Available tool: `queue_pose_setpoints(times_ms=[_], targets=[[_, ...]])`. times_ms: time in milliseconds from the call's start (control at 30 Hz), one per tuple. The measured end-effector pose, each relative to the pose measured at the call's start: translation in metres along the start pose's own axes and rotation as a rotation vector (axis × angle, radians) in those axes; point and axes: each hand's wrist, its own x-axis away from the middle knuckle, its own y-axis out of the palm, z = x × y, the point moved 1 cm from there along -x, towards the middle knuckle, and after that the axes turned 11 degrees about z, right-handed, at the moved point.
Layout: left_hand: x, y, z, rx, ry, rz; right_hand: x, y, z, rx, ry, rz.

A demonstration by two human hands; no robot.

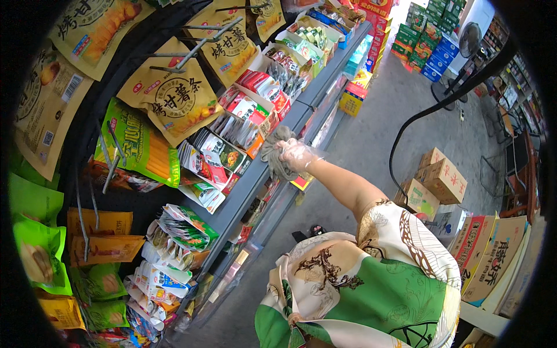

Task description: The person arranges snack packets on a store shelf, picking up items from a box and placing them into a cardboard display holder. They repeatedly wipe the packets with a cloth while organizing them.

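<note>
My right hand (298, 155), in a thin clear plastic glove, grips a bunched grey cloth (278, 163). The cloth rests against the front edge of a grey metal shelf (243, 198). Just behind it stand open display boxes of small snack packets, among them an orange-edged box (254, 148) and a box of dark packets (224, 150). My left hand is out of view.
Metal hooks (209, 43) jut out above the shelf, holding tan snack bags (174, 93) and a green-yellow bag (137, 143). Lower shelf edges (235, 269) run beneath. Cartons (441, 176) stand on the concrete floor (361, 152). A black cable (417, 115) hangs across the right. A fan (470, 40) stands farther back.
</note>
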Motion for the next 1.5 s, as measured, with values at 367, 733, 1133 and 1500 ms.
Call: queue_pose_setpoints(times_ms=[367, 733, 1133, 1500], targets=[[0.008, -0.001, 0.001, 0.027, -0.062, -0.003, 0.007, 0.02, 0.002, -0.167, 0.171, 0.107], [0.019, -0.003, -0.002, 0.043, -0.107, 0.001, 0.004, -0.019, -0.013, -0.06, 0.073, -0.002], [0.032, -0.003, -0.004, 0.085, -0.124, 0.008, 0.004, -0.01, -0.01, -0.069, 0.061, 0.065], [0.086, -0.008, -0.033, 0.334, -0.172, 0.104, 0.0, -0.002, -0.01, 0.005, 0.028, 0.006]])
